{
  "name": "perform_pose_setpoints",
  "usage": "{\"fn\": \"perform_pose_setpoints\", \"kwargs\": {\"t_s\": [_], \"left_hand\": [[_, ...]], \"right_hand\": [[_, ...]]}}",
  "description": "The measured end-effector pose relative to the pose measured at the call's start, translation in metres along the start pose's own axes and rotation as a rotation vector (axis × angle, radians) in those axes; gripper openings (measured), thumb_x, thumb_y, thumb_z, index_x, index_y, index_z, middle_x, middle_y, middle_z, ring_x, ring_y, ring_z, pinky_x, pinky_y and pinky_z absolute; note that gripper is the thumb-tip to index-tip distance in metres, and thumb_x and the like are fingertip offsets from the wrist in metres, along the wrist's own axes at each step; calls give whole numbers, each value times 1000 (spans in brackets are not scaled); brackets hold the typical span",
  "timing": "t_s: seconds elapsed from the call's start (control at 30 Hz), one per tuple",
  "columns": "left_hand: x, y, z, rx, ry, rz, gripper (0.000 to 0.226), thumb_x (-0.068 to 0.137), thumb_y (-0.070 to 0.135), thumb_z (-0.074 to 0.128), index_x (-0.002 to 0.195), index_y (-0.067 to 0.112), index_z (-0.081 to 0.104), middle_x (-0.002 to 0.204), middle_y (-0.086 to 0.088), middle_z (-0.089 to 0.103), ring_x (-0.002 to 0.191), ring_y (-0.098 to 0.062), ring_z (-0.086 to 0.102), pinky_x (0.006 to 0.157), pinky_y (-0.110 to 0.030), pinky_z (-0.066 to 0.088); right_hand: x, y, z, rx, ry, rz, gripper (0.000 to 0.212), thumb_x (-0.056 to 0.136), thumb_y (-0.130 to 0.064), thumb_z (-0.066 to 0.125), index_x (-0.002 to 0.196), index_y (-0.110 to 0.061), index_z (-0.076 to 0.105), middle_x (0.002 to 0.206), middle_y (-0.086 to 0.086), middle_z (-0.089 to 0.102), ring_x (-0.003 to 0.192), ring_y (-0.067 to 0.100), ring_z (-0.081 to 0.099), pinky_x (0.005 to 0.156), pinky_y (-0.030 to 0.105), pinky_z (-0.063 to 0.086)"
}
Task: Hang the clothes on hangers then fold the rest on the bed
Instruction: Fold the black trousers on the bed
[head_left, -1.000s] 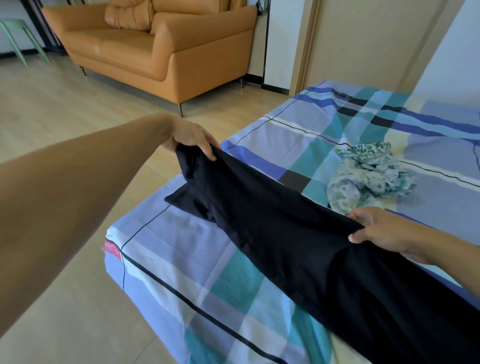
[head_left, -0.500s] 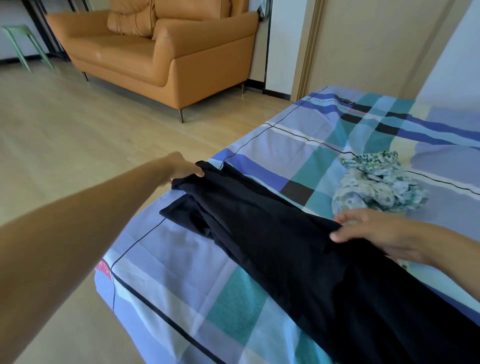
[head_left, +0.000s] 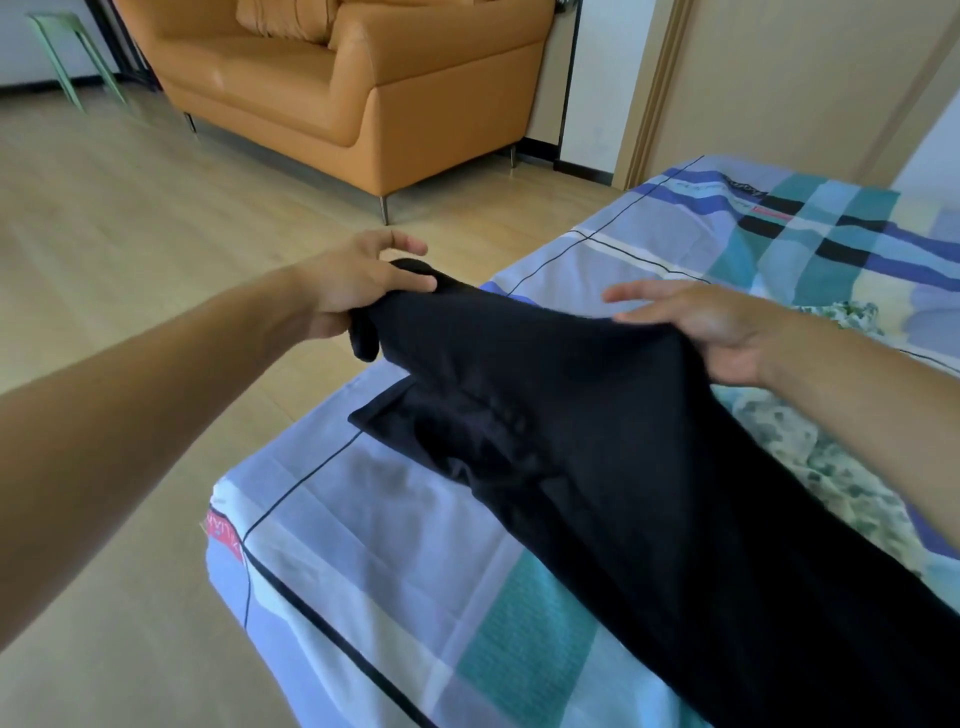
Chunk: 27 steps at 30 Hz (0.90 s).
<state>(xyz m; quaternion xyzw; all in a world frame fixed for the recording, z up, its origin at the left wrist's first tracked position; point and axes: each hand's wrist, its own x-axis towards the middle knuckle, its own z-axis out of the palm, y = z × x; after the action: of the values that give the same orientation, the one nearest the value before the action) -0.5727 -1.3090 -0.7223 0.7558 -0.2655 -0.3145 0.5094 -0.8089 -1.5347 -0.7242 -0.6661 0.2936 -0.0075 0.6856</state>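
Observation:
A long black garment (head_left: 597, 457) lies stretched across the bed (head_left: 395, 561), whose sheet is checked in lilac, teal and white. My left hand (head_left: 358, 286) grips the garment's far left corner and holds it lifted off the bed, past the mattress edge. My right hand (head_left: 701, 327) lies on the garment's upper edge with fingers stretched out, thumb side against the cloth. Under my right forearm sits a crumpled green-and-white floral garment (head_left: 810, 457), partly hidden by the arm and the black cloth.
An orange leather sofa (head_left: 332, 88) stands on the light wooden floor (head_left: 156, 249) beyond the bed's corner. A pale green stool leg (head_left: 62, 62) shows at the top left. A beige door and wall (head_left: 779, 78) rise behind the bed.
My left hand has lifted the garment's corner up off the bed and drawn it toward me. My right hand has moved left along the cloth, and the view has shifted right.

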Motion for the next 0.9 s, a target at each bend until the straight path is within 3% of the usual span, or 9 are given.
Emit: {"fn": "perform_pose_setpoints", "kwargs": {"t_s": [0.07,0.17,0.27,0.37,0.5,0.6,0.7,0.83,0.9], "left_hand": [[2,-5,0,15,-43,-53,38,93,9,69,128,17,57,96,-10,69,68,-19,68,58,-28,58],[15,-31,14,288,23,-115,38,90,10,72,124,17,56,103,-16,69,81,-35,71,77,-48,59],[18,-52,33,739,45,-154,29,83,28,75,101,12,58,105,-9,63,88,-28,59,76,-34,48],[15,-47,44,675,43,-258,39,84,45,73,95,13,53,97,-5,61,91,-27,58,78,-34,43],[7,-28,42,529,-150,-340,40,86,36,77,106,4,63,97,-12,72,93,-30,70,87,-41,57],[0,-7,27,374,-204,-243,22,93,20,70,108,3,69,96,-18,75,71,-23,75,59,-33,60],[8,3,7,562,21,-162,13,97,18,65,107,10,67,89,-13,69,46,-20,62,31,-19,38],[27,-30,-13,1020,199,-137,28,89,21,72,107,1,68,97,-19,66,74,-32,59,62,-33,47],[30,-52,-14,1110,226,-149,35,86,25,72,111,1,65,98,-19,66,87,-36,60,76,-40,50]], "right_hand": [[-5,0,-19,-35,63,-78,28,96,-3,60,115,-22,66,85,7,70,70,17,68,65,26,58],[1,27,-32,-316,209,-105,33,88,8,66,106,-19,68,89,8,61,80,22,59,72,25,49],[5,59,-22,-565,157,40,42,87,8,68,122,-15,62,96,7,64,75,19,61,60,23,50],[8,72,-16,-639,170,67,56,84,-6,76,133,-21,55,114,10,65,85,16,65,68,26,50],[2,67,-11,-632,135,91,58,64,-26,82,119,-23,64,112,4,72,98,23,71,86,37,58],[-6,57,-10,-506,58,-7,30,84,-8,78,110,-19,69,108,4,76,99,23,73,88,34,56],[-4,46,-13,-428,260,-160,36,86,-10,78,117,-19,63,90,4,73,77,18,67,79,31,51],[-24,48,0,-749,449,-173,51,87,-27,77,130,-22,49,107,4,59,90,19,60,78,31,41],[-64,54,19,-819,430,-281,39,85,-33,77,116,-23,55,102,0,58,86,16,59,76,30,41]]}}
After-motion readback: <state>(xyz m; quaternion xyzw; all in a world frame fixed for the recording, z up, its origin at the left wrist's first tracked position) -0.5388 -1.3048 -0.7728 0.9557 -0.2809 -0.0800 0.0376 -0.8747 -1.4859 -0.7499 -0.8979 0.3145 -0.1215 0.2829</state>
